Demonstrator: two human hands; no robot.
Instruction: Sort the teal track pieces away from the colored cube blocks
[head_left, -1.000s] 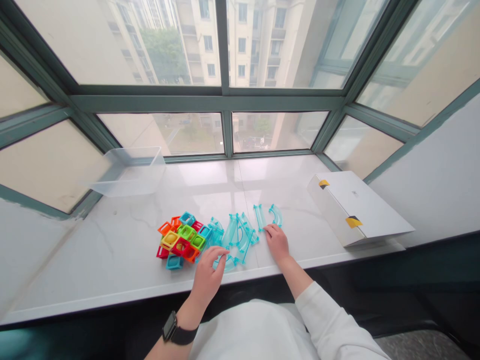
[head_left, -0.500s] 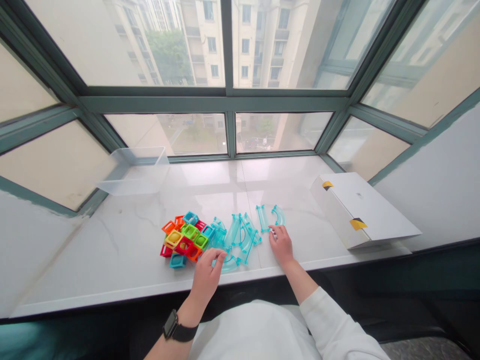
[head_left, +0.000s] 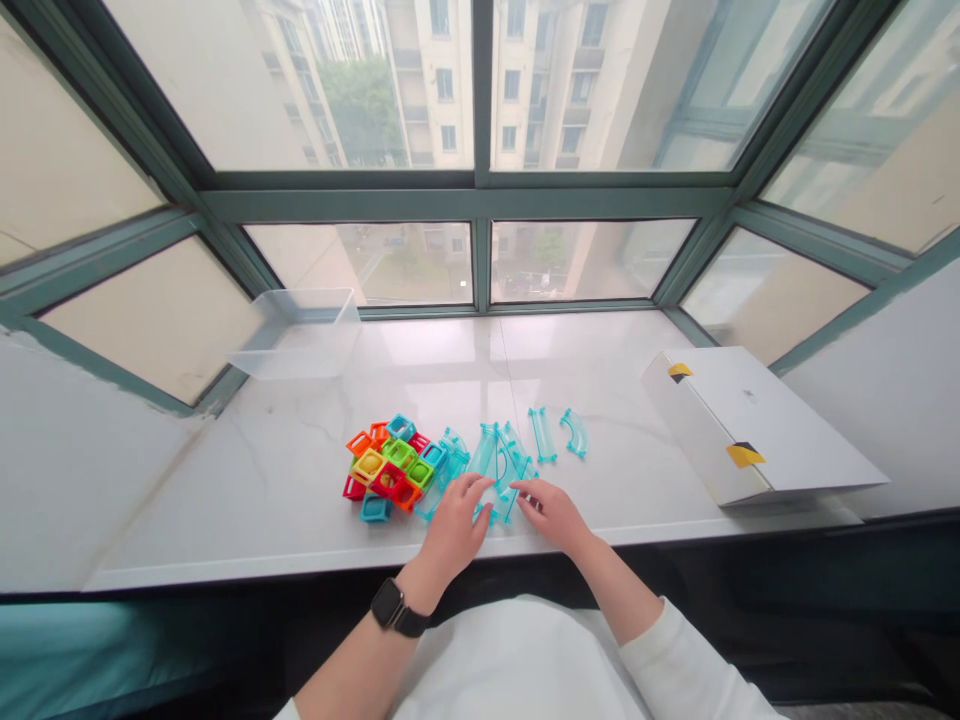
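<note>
A heap of clear turquoise track pieces lies on the white marble sill. My left hand, a black watch on its wrist, rests on the heap's near edge with fingers bent over a piece. My right hand touches the heap's right side with fingers spread and slightly curled. Left of the heap sits a cluster of coloured square blocks. A straight turquoise piece and a curved turquoise piece lie apart to the right.
A clear plastic tub stands at the back left against the window frame. A white cardboard box with yellow tape tabs lies at the right end of the sill. Windows enclose the sill on three sides.
My right hand left the two separate pieces and came in to the heap's right side. My left hand shifted up onto the heap. The view swung to the left.
</note>
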